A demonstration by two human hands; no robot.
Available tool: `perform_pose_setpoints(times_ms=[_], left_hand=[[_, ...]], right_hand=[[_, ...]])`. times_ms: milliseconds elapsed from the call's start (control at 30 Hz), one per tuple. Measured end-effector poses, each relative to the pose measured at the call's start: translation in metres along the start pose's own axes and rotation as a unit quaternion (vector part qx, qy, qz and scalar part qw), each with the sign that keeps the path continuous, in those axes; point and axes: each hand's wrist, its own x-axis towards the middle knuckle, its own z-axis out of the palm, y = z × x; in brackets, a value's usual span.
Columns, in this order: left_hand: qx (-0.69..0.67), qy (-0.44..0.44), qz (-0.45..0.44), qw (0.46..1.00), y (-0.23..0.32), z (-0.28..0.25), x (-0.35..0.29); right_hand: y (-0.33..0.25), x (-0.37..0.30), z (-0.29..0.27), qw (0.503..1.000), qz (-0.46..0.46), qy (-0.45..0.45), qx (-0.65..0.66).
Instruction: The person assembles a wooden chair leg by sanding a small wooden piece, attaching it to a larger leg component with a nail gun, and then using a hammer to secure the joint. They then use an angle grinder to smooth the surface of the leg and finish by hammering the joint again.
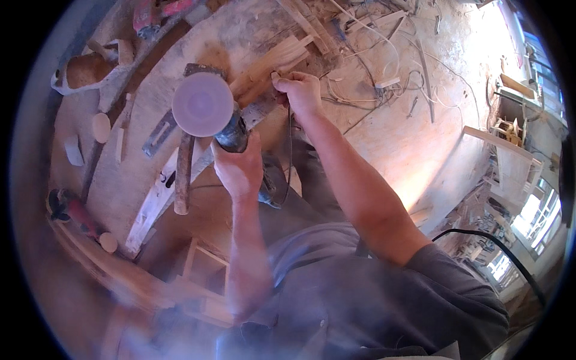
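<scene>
While the left hand grips a power tool with a pale disc, left of a board, the right hand curls beside the board. I cannot tell whether it holds anything.

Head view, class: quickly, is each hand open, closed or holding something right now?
Left hand: closed around the power tool.
Right hand: closed, fingers curled near the wooden piece; whether it holds anything cannot be told.

Grinder, round pale disc uppermost
</scene>
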Motion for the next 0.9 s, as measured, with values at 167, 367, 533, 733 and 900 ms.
perform_pose_setpoints(times_ms=[167,367,533,733,900], left_hand=[[-0.084,-0.003,0.003,0.996,0.009,0.005,-0.008],[-0.169,-0.001,-0.067,0.983,0.038,0.000,-0.015],[-0.204,0.034,-0.065,0.976,0.033,0.016,0.000],[-0.306,0.031,-0.085,0.948,0.067,0.050,0.007],[-0.330,0.067,-0.102,0.936,0.093,0.070,0.019]], right_hand=[[-0.006,0.003,-0.003,0.999,0.039,-0.032,0.016],[-0.017,-0.011,-0.030,0.997,-0.013,-0.075,0.011],[-0.032,0.019,-0.056,0.988,-0.130,-0.066,0.046],[-0.115,0.079,-0.002,0.955,-0.131,-0.142,-0.225],[-0.161,0.044,-0.007,0.858,-0.221,-0.131,-0.446]])
